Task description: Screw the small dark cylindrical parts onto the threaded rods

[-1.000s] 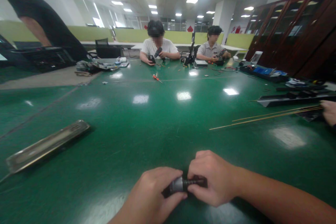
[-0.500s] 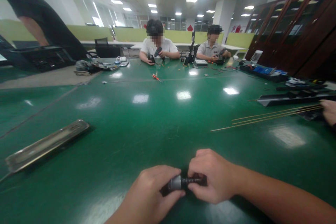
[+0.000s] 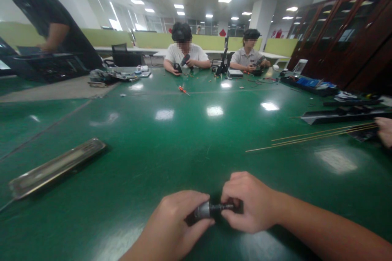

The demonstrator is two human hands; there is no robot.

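Low over the near edge of the green table (image 3: 171, 142), both my hands grip one small tool. My left hand (image 3: 174, 224) is closed around its grey metal cylinder (image 3: 202, 210). My right hand (image 3: 248, 202) pinches the dark threaded shaft (image 3: 223, 206) that sticks out of the cylinder to the right. The far ends of the piece are hidden inside my fingers.
A long flat metal strip (image 3: 55, 167) lies at the left. Thin brass rods (image 3: 312, 136) and black rails (image 3: 343, 114) lie at the right, with another person's hand (image 3: 385, 130) beside them. Two people work at the far side; one stands at the far left. A red screwdriver (image 3: 183, 89) lies mid-table.
My hands have stayed locked on the piece and shifted only slightly. The standing person at the far left has leaned further in over the black item.
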